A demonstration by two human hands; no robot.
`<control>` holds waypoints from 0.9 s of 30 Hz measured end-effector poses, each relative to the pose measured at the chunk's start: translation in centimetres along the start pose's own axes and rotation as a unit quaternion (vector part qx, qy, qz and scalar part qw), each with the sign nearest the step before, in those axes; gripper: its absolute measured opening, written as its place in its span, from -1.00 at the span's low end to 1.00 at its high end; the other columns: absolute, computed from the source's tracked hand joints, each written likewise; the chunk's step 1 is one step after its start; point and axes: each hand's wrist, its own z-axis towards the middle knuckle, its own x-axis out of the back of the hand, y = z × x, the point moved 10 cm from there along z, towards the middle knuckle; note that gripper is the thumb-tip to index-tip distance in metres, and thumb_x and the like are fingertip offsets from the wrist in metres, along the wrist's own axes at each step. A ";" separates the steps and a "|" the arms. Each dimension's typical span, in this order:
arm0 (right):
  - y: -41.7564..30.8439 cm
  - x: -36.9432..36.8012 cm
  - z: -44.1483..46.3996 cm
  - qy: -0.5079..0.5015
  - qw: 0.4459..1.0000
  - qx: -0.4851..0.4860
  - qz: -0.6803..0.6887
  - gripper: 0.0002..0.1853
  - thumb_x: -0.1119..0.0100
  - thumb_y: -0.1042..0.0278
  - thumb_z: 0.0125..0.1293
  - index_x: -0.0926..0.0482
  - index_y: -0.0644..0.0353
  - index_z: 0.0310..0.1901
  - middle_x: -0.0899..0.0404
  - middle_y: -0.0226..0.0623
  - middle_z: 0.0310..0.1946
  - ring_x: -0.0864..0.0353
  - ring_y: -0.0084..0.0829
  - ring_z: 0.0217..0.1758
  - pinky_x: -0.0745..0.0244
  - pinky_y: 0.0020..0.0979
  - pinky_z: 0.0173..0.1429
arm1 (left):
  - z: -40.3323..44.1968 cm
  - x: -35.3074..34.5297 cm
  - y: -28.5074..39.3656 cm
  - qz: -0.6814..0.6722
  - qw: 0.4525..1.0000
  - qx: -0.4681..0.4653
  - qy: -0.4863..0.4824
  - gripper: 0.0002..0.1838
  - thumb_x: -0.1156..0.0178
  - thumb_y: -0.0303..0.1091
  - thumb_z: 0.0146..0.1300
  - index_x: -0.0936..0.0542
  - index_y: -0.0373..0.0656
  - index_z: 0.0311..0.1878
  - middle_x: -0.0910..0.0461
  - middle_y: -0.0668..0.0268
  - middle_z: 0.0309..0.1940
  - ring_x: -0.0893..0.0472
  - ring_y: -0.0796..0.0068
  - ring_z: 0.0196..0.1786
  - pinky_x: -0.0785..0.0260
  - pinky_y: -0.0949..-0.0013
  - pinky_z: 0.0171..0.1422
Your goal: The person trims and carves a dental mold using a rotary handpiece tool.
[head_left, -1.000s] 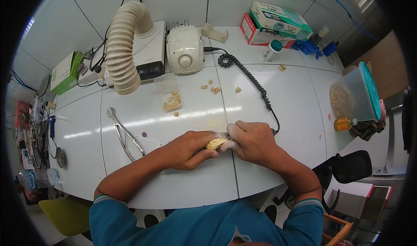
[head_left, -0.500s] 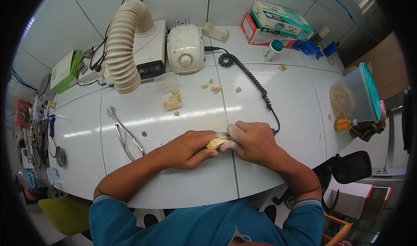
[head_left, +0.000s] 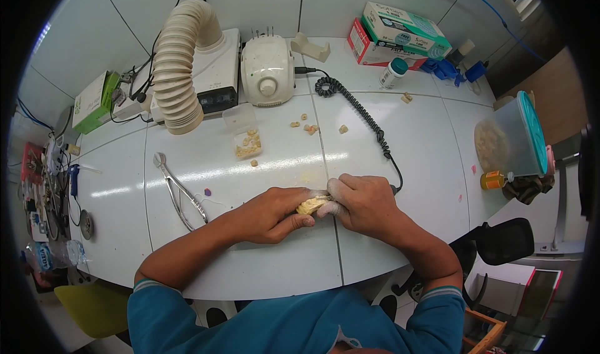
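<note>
My left hand (head_left: 278, 215) is closed around a pale yellow piece (head_left: 310, 206), its thumb along the near side. Against the piece's right end, my right hand (head_left: 359, 204) has its fingers bent and whitened with dust. A thin tool tip shows between the hands; most of that tool is hidden in my right hand. The black coiled cord (head_left: 367, 121) runs to a dark handpiece end beside my right hand. Fine yellowish dust lies on the table (head_left: 269, 269) just beyond the hands.
Metal pliers (head_left: 179, 193) lie left of my left forearm. Farther back stand a small clear container (head_left: 245, 142) of yellowish pieces, a white hose (head_left: 174, 72) and a control unit (head_left: 267, 72). Glove boxes (head_left: 400, 32), a bottle (head_left: 393, 73) and a teal-lidded tub (head_left: 509, 135) are to the right.
</note>
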 end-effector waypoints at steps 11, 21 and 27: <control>0.2 -0.2 -0.1 0.002 1.000 0.001 0.006 -0.50 -0.41 -0.24 0.43 -0.65 0.12 -0.15 -0.54 -0.35 -0.48 -0.65 -0.26 -0.51 -0.47 -0.21 -0.44 | 0.0 0.0 -0.2 0.006 1.000 -0.002 0.002 -0.63 -0.26 -0.23 0.62 -0.60 -0.19 0.34 -0.70 0.10 -0.12 -0.73 0.03 -0.09 -0.53 0.05 0.09; 0.1 0.0 -0.1 0.008 1.000 -0.001 0.003 -0.50 -0.41 -0.26 0.43 -0.66 0.12 -0.16 -0.55 -0.33 -0.47 -0.67 -0.25 -0.49 -0.50 -0.21 -0.43 | 0.0 0.0 -0.2 0.010 1.000 -0.010 0.002 -0.61 -0.25 -0.24 0.61 -0.58 -0.20 0.37 -0.69 0.10 -0.14 -0.72 0.04 -0.11 -0.52 0.05 0.08; 0.3 0.1 -0.1 0.025 1.000 -0.003 0.003 -0.50 -0.42 -0.25 0.42 -0.67 0.11 -0.15 -0.58 -0.32 -0.46 -0.69 -0.23 -0.48 -0.52 -0.20 -0.41 | 0.2 0.0 0.2 0.016 1.000 -0.018 0.010 -0.62 -0.25 -0.26 0.60 -0.58 -0.21 0.36 -0.67 0.10 -0.15 -0.71 0.05 -0.11 -0.51 0.06 0.07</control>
